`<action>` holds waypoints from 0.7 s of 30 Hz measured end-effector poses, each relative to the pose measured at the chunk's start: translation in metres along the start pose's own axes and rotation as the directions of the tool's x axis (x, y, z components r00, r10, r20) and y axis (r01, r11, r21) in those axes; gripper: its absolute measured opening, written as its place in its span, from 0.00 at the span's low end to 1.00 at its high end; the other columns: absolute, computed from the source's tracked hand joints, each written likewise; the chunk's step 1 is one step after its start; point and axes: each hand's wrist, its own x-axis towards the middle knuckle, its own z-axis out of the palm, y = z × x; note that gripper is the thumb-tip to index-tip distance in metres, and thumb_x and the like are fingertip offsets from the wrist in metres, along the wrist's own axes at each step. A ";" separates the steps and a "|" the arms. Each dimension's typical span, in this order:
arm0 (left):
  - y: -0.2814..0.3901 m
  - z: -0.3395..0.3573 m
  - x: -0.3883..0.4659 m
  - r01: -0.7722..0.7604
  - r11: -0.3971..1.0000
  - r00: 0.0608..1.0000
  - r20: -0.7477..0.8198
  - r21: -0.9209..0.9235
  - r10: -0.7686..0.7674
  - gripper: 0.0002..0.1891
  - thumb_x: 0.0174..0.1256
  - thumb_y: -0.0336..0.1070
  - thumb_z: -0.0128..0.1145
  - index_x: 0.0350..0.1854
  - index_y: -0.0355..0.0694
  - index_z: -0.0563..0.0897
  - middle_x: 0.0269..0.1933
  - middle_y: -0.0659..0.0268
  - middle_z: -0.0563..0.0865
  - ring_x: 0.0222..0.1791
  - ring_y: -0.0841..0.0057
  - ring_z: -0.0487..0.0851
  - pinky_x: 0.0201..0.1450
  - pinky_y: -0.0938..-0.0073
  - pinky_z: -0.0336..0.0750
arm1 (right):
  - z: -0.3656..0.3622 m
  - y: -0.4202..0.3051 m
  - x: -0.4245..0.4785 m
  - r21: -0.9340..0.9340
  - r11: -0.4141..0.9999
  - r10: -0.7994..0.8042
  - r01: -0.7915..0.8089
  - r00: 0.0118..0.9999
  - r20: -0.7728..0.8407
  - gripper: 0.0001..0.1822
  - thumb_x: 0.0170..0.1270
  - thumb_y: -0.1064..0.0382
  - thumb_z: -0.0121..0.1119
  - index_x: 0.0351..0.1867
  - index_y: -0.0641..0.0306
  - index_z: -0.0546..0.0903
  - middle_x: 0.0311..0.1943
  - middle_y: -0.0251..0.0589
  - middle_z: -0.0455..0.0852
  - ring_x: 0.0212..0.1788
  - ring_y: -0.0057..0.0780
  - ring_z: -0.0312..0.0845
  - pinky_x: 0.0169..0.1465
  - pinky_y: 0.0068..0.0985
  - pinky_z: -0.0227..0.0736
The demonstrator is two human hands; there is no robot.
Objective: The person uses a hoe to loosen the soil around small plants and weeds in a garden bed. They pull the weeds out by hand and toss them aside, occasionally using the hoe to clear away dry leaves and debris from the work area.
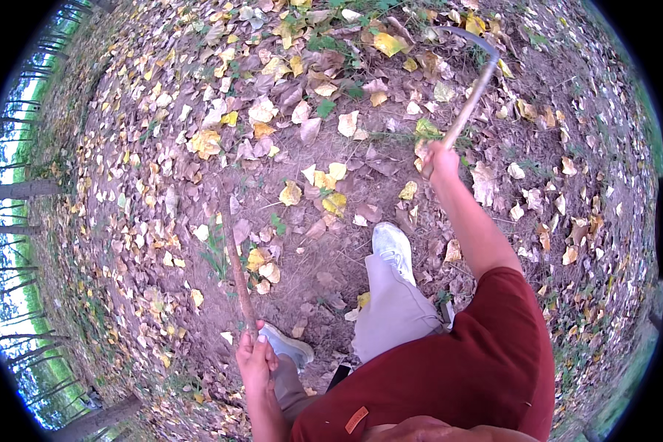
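Observation:
My right hand (442,160) grips the wooden handle of a sickle (471,105) at its lower end, with the arm stretched forward and right. The curved metal blade (472,37) points left at the top of the view, over leaves and low green plants; whether it touches the ground I cannot tell. Nearer my body, my left hand (257,356) is closed around the end of a long thin wooden stick (238,271). From there the stick runs forward, and its far end blends into the brown soil.
Bare soil (315,265) is strewn with dry brown and yellow leaves (204,143). My two shoes (392,248) stand on it, the right one further forward. A grass tuft (215,251) grows beside the stick. Several tree trunks (22,190) rise along the left rim.

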 end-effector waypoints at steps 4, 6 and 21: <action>0.000 -0.006 -0.002 0.005 0.998 1.000 0.021 -0.067 -0.004 0.15 0.66 0.31 0.49 0.53 0.34 0.71 0.16 0.73 0.67 0.08 0.88 0.61 0.11 0.87 0.59 | 0.050 -0.058 0.094 0.397 0.911 -0.071 0.109 0.992 -0.108 0.07 0.59 0.75 0.50 0.34 0.66 0.65 0.18 0.33 0.68 0.16 0.24 0.65 0.19 0.26 0.67; -0.001 -0.008 0.000 0.002 0.998 1.000 0.017 -0.063 -0.001 0.15 0.66 0.31 0.49 0.53 0.34 0.71 0.16 0.73 0.68 0.09 0.88 0.61 0.11 0.87 0.59 | 0.073 -0.068 0.120 0.464 0.885 -0.019 0.048 0.998 -0.066 0.05 0.62 0.74 0.48 0.34 0.64 0.65 0.20 0.34 0.69 0.16 0.22 0.65 0.19 0.25 0.67; 0.003 -0.005 0.004 0.031 0.999 0.999 -0.034 -0.020 -0.032 0.14 0.66 0.32 0.51 0.52 0.35 0.72 0.14 0.74 0.68 0.09 0.89 0.62 0.13 0.87 0.58 | 0.004 0.153 -0.112 -0.471 0.873 0.362 -0.128 0.816 0.451 0.07 0.54 0.73 0.56 0.32 0.65 0.69 0.16 0.33 0.70 0.10 0.19 0.64 0.12 0.21 0.63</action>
